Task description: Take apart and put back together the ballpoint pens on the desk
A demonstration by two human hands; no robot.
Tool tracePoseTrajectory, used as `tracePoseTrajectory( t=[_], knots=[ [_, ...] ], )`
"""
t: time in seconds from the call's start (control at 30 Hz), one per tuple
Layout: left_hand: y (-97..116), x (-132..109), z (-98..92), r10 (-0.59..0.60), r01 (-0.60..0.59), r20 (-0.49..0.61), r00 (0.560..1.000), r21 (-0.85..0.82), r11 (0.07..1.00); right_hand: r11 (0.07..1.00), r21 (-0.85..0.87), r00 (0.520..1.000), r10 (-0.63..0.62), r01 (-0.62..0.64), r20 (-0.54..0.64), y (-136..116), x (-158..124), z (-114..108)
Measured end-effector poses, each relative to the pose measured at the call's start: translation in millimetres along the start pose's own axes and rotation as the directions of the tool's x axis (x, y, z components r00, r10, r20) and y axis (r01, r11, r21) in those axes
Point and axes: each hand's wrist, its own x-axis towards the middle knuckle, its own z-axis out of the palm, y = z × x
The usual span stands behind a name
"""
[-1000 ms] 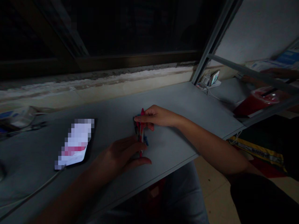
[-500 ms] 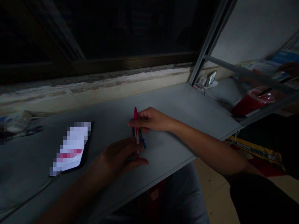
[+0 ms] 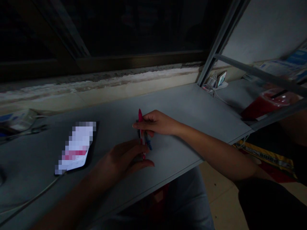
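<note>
A red pen (image 3: pixel 142 132) with a pink-red tip stands nearly upright above the grey desk, with a blue pen (image 3: pixel 149 143) and dark pen parts pressed beside it. The bundle's lower part is partly hidden. My right hand (image 3: pixel 154 124) comes in from the right, its fingers wrapped around the upper part of the pens. My left hand (image 3: pixel 123 156) comes from the lower left and curls around their lower end. The two hands are close but do not appear to touch.
A phone (image 3: pixel 76 147) with a lit, blurred screen lies left of my hands, its white cable (image 3: pixel 35 195) trailing to the lower left. The grey desk (image 3: pixel 182 105) ends at a front edge. A red lidded cup (image 3: pixel 271 103) and a charger stand behind a metal frame at right.
Since a second ago, both hands and the pens have shifted slightly left, and the red pen's top now leans a little more to the left. The grip looks unchanged.
</note>
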Motion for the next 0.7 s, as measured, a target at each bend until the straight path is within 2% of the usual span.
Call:
tracePoseTrajectory(
  t=[0.17, 0.7],
  knots=[
    [0.7, 1.0, -0.6, -0.044, 0.044, 0.037, 0.998, -0.003, 0.999, 1.0, 0.012, 1.0, -0.001, 0.001, 0.021, 0.1, -0.1, -2.9],
    [-0.2, -0.6, -1.6, -0.043, 0.044, 0.029, 0.999, -0.021, 0.999, 1.0, -0.003, 0.999, 0.01, -0.01, 0.052, -0.2, -0.1, -3.5]
  ],
)
